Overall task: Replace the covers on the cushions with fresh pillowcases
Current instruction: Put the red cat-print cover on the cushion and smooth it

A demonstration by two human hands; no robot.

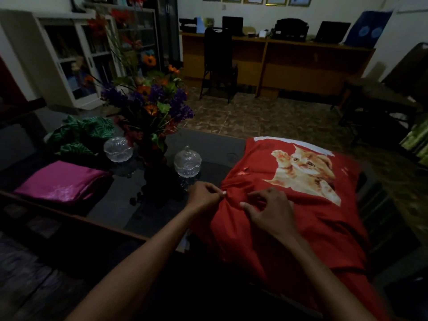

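A dark glass table (111,212) is filling the foreground, its wooden near edge running diagonally from left toward centre. A red cushion cover (289,218) printed with an orange kitten is lying across the table's right side, spilling over the near edge, with a white cushion (308,144) showing at its far end. On the left a folded pink pillowcase (62,180) is resting, well apart from the red one; behind it a green patterned cloth (81,135) is bunching. A flower vase (150,107) and two lidded glass bowls (187,162) are standing between them (the room is dim). The left hand (203,193) is pinching gathered red fabric; the right hand (268,209), fingers curled, is seemingly gripping it alongside.
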